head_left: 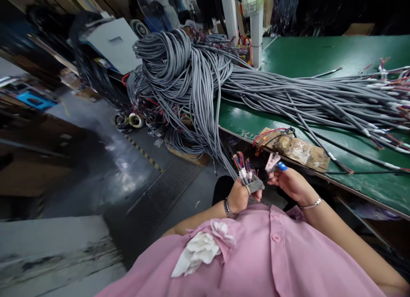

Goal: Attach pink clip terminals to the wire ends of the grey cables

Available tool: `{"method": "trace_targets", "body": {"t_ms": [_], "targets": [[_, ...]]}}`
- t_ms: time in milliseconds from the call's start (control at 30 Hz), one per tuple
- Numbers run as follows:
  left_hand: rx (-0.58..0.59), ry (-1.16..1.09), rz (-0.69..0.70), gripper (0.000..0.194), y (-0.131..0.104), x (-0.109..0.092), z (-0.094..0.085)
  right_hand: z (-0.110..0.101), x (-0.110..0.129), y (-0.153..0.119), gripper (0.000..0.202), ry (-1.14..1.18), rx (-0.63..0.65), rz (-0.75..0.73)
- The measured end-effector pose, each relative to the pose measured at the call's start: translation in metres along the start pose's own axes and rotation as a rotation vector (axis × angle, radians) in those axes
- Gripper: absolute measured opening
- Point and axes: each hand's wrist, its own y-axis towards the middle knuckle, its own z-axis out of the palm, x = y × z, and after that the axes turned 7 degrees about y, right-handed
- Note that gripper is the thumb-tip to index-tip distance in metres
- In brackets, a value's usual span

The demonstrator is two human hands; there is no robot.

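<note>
My left hand (239, 196) is closed around a bunch of grey cables (226, 161) near their stripped ends. Above the fist stick out coloured wire ends (241, 161) with white wrapping at their base. A grey wrap (255, 186) covers the thumb of this hand. Just to the right, my right hand (293, 185) has its fingertips pinched together at a small pale pink, two-pronged piece (272, 161) that looks like a clip. A blue band (282, 166) sits on one of its fingers. The two hands are close together but apart, in front of the bench edge.
A large heap of grey cables (173, 57) hangs over the bench's left end, and more run right across the green bench top (320, 53). A worn wooden block (297, 149) with wires lies at the front edge. A white post (256, 40) stands behind; rolls of tape (136, 120) lie left.
</note>
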Motion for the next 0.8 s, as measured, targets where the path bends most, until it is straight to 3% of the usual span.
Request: {"method": "trace_targets", "body": {"t_ms": [100, 300, 500, 800], "targets": [[-0.107, -0.067, 0.065, 0.033, 0.001, -0.005, 0.005, 0.006, 0.003, 0.004, 0.055, 0.047, -0.024, -0.039], [-0.18, -0.073, 0.091, 0.033, 0.008, -0.01, 0.016, 0.024, -0.005, 0.011, 0.038, -0.19, -0.199, -0.328], [-0.215, -0.03, 0.055, 0.036, 0.012, -0.005, 0.017, 0.025, -0.007, 0.016, 0.033, 0.055, -0.213, -0.262], [-0.171, 0.033, 0.024, 0.034, 0.011, -0.002, 0.018, 0.031, -0.008, 0.016, 0.031, 0.141, -0.221, -0.273]]}}
